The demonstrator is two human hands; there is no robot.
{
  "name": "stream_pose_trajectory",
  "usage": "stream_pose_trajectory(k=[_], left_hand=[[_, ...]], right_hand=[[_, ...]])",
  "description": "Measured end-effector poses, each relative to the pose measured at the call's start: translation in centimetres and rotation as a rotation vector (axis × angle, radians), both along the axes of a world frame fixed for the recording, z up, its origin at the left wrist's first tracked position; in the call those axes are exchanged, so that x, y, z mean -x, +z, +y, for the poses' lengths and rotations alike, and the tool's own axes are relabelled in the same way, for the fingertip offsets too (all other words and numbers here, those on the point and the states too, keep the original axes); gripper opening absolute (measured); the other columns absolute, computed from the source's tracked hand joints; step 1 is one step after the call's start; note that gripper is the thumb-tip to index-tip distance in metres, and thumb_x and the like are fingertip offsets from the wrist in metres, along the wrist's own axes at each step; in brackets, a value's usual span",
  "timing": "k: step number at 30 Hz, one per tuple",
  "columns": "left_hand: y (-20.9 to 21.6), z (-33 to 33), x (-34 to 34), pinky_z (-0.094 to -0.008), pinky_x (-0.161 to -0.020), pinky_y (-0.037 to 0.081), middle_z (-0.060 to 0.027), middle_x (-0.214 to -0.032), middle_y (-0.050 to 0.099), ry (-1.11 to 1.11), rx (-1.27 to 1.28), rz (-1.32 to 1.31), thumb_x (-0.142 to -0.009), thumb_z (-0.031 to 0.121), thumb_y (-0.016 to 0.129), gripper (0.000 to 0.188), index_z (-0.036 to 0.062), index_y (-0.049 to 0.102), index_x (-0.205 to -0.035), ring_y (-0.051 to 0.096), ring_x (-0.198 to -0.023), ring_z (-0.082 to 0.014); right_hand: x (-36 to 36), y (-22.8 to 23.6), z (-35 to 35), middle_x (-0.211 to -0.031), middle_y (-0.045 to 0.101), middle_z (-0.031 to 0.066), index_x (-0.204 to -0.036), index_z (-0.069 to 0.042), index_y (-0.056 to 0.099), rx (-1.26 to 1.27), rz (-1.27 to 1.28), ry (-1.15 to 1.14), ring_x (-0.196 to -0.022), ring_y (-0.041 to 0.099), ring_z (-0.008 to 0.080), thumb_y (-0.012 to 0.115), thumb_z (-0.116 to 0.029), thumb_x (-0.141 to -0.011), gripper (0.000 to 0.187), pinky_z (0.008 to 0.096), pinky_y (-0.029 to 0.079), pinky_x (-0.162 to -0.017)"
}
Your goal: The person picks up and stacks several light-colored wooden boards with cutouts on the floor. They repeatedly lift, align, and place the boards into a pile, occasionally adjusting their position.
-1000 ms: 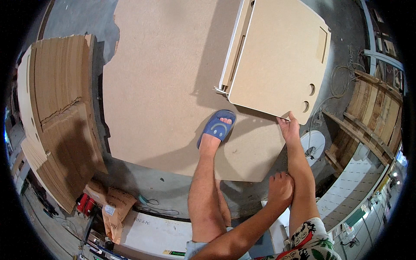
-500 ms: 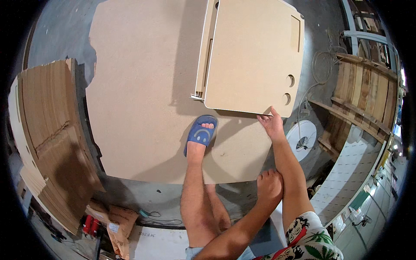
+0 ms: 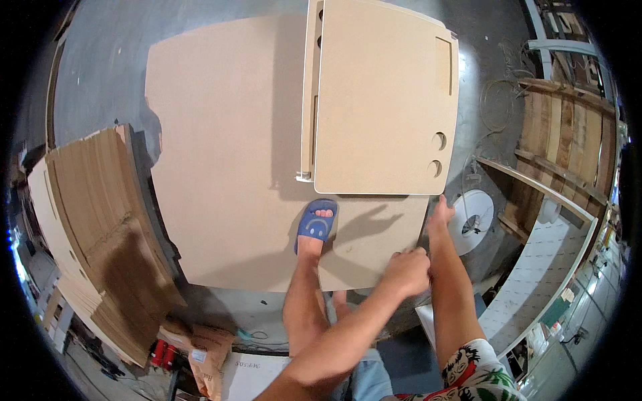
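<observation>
A tan board piece (image 3: 381, 100) with white edges lies on a large flat sheet of board (image 3: 221, 134). It has two round holes and a narrow rectangular cutout along its right side. Just off its near right corner is my right hand (image 3: 440, 215), apart from it with the fingers loosely extended. My left hand (image 3: 409, 271) is curled up against my right forearm; its underside is hidden, so I cannot make out whether anything is in it. My foot in a blue slipper (image 3: 316, 220) stands on the sheet, close to the piece's near edge.
Stacked brown boards (image 3: 100, 214) lean at the left. To the right are a white coil (image 3: 471, 220), loose cable, a wooden pallet (image 3: 558, 134) and a white-lined tray (image 3: 535, 267). A brown paper sack (image 3: 210, 354) and red cylinders (image 3: 160, 354) sit at lower left.
My right hand has let go of the board piece's near edge and drawn back to its right corner. My left hand stays by my right forearm. The whole view has shifted slightly.
</observation>
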State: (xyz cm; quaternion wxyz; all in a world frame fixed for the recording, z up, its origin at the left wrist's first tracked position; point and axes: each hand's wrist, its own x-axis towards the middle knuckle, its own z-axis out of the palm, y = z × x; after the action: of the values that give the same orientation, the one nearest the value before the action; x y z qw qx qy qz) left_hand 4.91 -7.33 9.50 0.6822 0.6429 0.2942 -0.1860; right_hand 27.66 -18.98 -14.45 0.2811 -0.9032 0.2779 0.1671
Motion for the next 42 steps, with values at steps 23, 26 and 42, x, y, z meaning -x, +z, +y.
stream_pose_trajectory(k=[23, 26, 42], left_hand=[[-23.9, 13.6, 7.8, -0.0412, -0.096, 0.051, -0.0218, -0.124, 0.057, 0.937, -0.500, 0.350, -0.084, 0.022, 0.074, 0.057, -0.0053, 0.056, -0.130, 0.059, -0.114, -0.0308], [-23.8, 13.8, 7.3, -0.0411, -0.086, 0.054, -0.0173, -0.111, 0.062, 0.999, -0.362, 0.289, -0.084, 0.024, 0.074, 0.042, -0.0038, 0.066, -0.114, 0.064, -0.100, -0.0270], [-26.6, 14.7, 23.5, -0.0414, -0.071, 0.051, -0.0112, -0.093, 0.071, 1.403, -0.451, 0.266, -0.091, 0.036, 0.066, 0.039, -0.0014, 0.070, -0.103, 0.063, -0.073, -0.0227]], right_hand=[[-10.6, -3.4, 6.6, -0.098, 0.065, 0.0119, -0.112, 0.004, 0.066, -0.343, -0.147, 0.780, -0.093, 0.062, 0.0258, 0.058, -0.040, -0.103, 0.045, 0.0387, 0.049, -0.087], [-11.7, -3.1, 6.6, -0.084, 0.061, 0.0042, -0.108, 0.001, 0.067, -0.483, -0.096, 0.682, -0.077, 0.059, 0.0183, 0.058, -0.041, -0.104, 0.044, 0.0354, 0.050, -0.071], [4.6, 8.3, 17.3, -0.085, 0.058, 0.0000, -0.097, -0.009, 0.061, -0.845, -0.110, 0.941, -0.071, 0.057, 0.0111, 0.055, -0.033, -0.104, 0.025, 0.0291, 0.046, -0.059]])
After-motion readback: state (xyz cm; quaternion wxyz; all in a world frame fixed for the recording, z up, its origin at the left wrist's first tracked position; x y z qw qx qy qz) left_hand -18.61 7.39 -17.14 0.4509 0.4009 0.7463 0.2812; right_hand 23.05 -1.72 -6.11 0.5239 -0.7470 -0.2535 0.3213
